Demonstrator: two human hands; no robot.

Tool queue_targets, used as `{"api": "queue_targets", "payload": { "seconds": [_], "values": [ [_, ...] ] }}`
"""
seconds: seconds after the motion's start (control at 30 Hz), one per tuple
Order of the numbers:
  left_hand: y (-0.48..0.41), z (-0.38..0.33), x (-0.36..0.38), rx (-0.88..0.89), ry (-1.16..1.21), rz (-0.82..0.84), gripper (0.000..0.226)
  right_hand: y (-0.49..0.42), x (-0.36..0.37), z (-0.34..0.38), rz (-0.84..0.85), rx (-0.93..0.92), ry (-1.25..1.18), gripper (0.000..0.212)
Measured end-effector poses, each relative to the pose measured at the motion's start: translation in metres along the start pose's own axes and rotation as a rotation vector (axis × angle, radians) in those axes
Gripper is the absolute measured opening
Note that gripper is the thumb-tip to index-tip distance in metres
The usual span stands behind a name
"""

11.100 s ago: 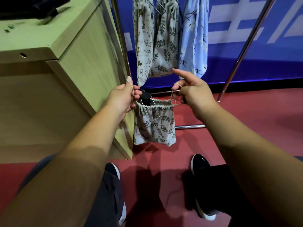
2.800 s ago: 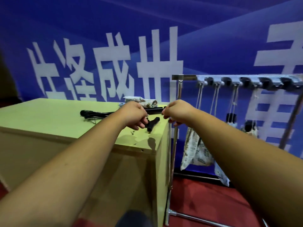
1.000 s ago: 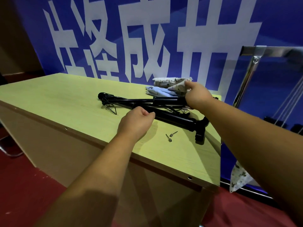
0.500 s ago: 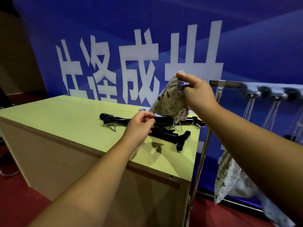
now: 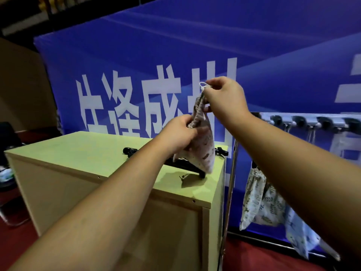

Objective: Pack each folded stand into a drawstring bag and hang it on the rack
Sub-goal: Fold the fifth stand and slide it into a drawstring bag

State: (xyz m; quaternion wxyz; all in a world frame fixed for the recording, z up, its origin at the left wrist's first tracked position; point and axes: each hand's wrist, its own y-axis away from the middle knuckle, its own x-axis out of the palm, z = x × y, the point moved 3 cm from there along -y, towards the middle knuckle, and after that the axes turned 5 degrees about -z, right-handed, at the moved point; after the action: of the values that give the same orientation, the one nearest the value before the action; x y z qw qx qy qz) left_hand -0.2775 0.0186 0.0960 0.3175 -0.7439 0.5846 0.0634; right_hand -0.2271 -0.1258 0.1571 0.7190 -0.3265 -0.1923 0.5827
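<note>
the right grip (image 5: 224,98) pinches the bag (image 5: 203,151) by its string, high in the middle of the frame. the left grip (image 5: 179,133) holds the bag's mouth. the folded stand (image 5: 192,168) lies just below on the surface (image 5: 88,153), pointing left to right, nearer the left grip.

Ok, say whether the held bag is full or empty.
Empty: the beige patterned cloth drawstring bag hangs limp and flat; the black folded stand lies on the wooden table.

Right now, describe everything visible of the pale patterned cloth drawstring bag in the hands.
The pale patterned cloth drawstring bag hangs limp, seemingly empty, above the light wooden table. The right hand pinches its white cord loop at the top; the left hand grips its gathered mouth. Its bottom dangles before the black folded stand.
</note>
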Motion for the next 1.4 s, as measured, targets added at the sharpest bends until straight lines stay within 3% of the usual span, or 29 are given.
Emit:
{"api": "queue_targets", "payload": {
  "seconds": [0.07, 0.2, 0.3, 0.4, 0.53, 0.7, 0.83, 1.0, 1.13, 1.23, 1.4],
  "values": [
    [0.008, -0.008, -0.003, -0.001, -0.026, 0.004, 0.029, 0.003, -0.010, 0.007, -0.022, 0.027, 0.059, 0.024],
    [0.023, -0.023, -0.011, -0.168, 0.138, 0.096, 0.070, 0.007, -0.029, 0.007, -0.049, 0.131, 0.121, 0.041],
    [0.028, -0.032, -0.022, -0.244, 0.218, 0.044, 0.027, 0.014, -0.043, 0.003, -0.028, 0.209, 0.144, 0.029],
    [0.036, -0.034, -0.036, -0.287, 0.033, 0.069, 0.008, 0.027, -0.045, 0.003, 0.099, 0.307, 0.100, 0.012],
    [0.039, -0.015, -0.051, -0.374, -0.123, 0.046, 0.004, 0.053, -0.037, -0.005, 0.393, 0.554, 0.146, 0.026],
    [0.035, 0.030, -0.063, -0.350, -0.765, -0.102, 0.017, 0.084, -0.013, -0.038, 0.761, 0.645, 0.630, 0.024],
    [0.044, 0.065, -0.055, -0.365, -0.902, -0.095, 0.009, 0.107, 0.014, -0.059, 0.908, 0.609, 0.793, 0.028],
    [0.046, 0.116, -0.045, -0.427, -0.656, -0.077, 0.009, 0.129, 0.038, -0.081, 0.897, 0.582, 0.794, 0.034],
    [0.047, 0.153, -0.035, -0.464, -0.425, -0.087, 0.024, 0.131, 0.056, -0.112, 0.809, 0.562, 0.769, 0.020],
    [0.047, 0.171, -0.022, -0.472, -0.443, -0.062, 0.014, 0.131, 0.074, -0.136, 0.714, 0.500, 0.752, 0.021],
    [0.042, 0.190, -0.005, -0.388, -0.510, -0.001, 0.033, 0.134, 0.105, -0.168, 0.626, 0.338, 0.794, 0.017]
  ]
}}
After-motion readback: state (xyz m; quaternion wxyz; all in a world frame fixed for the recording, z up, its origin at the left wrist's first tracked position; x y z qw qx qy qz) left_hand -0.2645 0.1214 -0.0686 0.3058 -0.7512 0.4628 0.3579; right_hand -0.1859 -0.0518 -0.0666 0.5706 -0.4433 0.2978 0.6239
